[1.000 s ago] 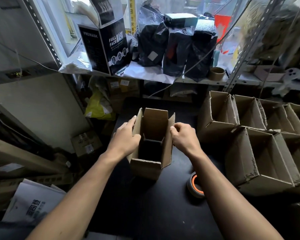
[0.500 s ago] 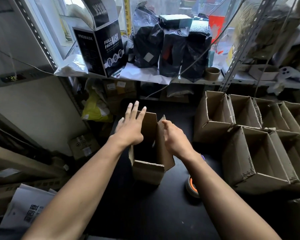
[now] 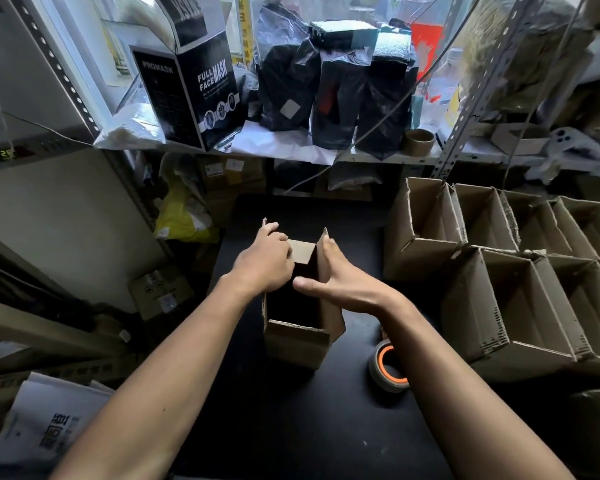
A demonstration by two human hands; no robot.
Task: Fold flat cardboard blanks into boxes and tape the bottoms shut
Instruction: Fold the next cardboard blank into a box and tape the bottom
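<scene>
Left side: paper stack [image 3: 45,427] at bottom left, yellow bag [image 3: 184,216] on the floor past the bench [image 3: 257,427] edge.

Left hand [image 3: 264,263] has dropped from flat, spread fingers half a second ago to curled fingers on the box's far-left flap; it looks clamped on that edge, but the fingertips are hidden, so the contact is not certain. Judgement: it is folding the flap inward.

Box [image 3: 300,311] stands upright mid-bench, open end up, dark inside. Plain brown corrugated card, squared up, rough cut edges, near flap folded down outside. The far flap now leans inward over the opening. No tape visible on it.

Right hand [image 3: 340,282] is open, palm flat against the right wall, thumb over the rim, where earlier it gripped the flap's top edge. It reads as bracing the wall.

Tape roll [image 3: 388,367], orange core, lies on the bench just right of the box, untouched. Finished open boxes [image 3: 499,271] stacked far right.
</scene>
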